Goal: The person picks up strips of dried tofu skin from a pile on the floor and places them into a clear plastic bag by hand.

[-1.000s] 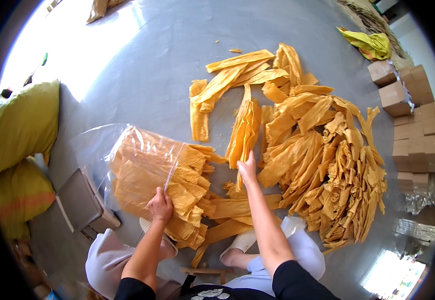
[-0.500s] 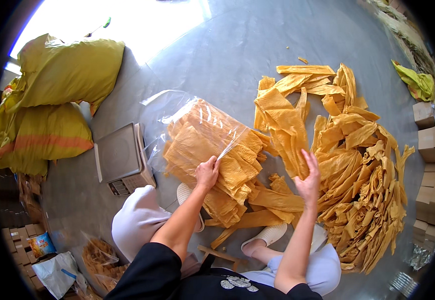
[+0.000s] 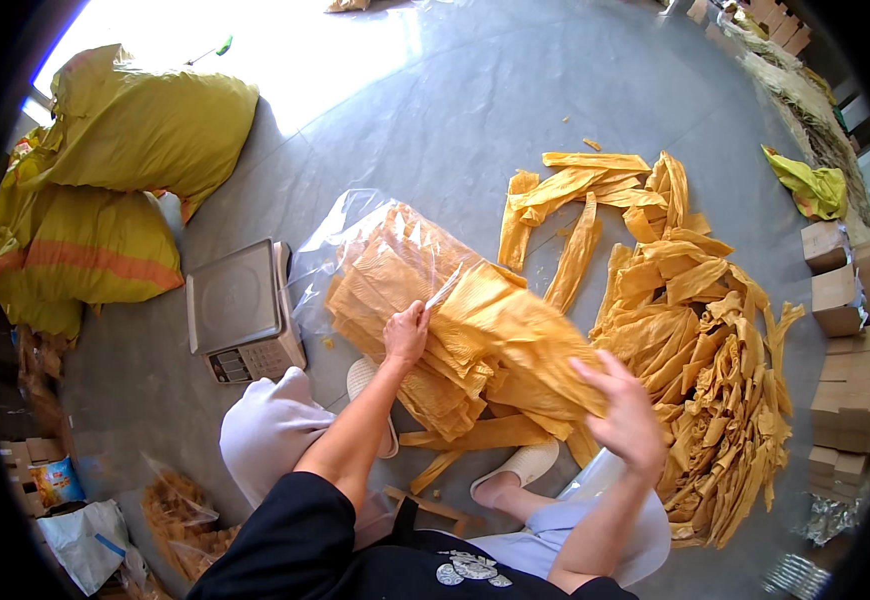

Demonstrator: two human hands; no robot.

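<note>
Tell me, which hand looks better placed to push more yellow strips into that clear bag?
Probably the right hand: it hovers open beside the bundle at the bag's mouth. The left hand is busy gripping the clear bag.

Right hand (image 3: pixel 623 415) motion-blurred, grip unclear; cardboard boxes (image 3: pixel 850 330) cut off at right rim; scale (image 3: pixel 240 310) display unreadable.

I see a smooth grey floor (image 3: pixel 435 110) with bright daylight washing over its far left part. Bulging yellow sacks (image 3: pixel 125 140) are heaped at the floor's left edge, a grey weighing scale (image 3: pixel 240 305) just beside them. Stacked cardboard boxes (image 3: pixel 845 290) line the right edge, near a crumpled yellow-green cloth (image 3: pixel 810 185).
</note>
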